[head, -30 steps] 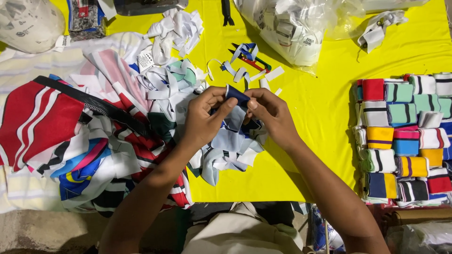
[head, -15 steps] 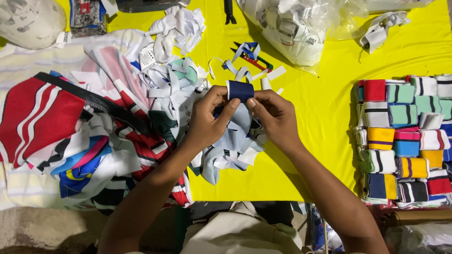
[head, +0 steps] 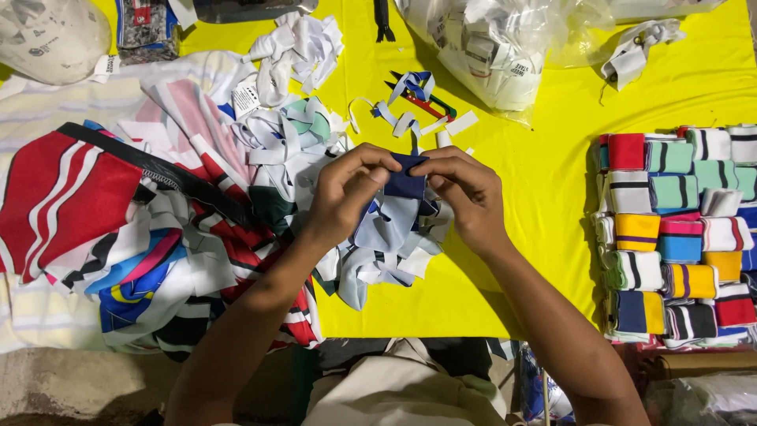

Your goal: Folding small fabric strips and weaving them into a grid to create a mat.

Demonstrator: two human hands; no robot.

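My left hand (head: 347, 193) and my right hand (head: 467, 193) meet over the yellow table (head: 544, 205), both pinching a small dark blue piece of knit fabric (head: 406, 180) between thumbs and fingers. Below the hands lies a small heap of pale blue and white fabric strips (head: 386, 252). A large pile of red, white, blue and striped fabric pieces (head: 158, 229) spreads to the left of my left forearm.
Folded striped collar pieces in many colours (head: 678, 237) are stacked in rows at the right. A clear plastic bag of white strips (head: 493, 43) lies at the top. Thread snips (head: 422, 99) and loose white scraps (head: 300, 43) lie beyond the hands. A white bag (head: 47, 35) sits top left.
The hands have shifted slightly, and the dark blue piece is now folded smaller and held tighter between both sets of fingertips.
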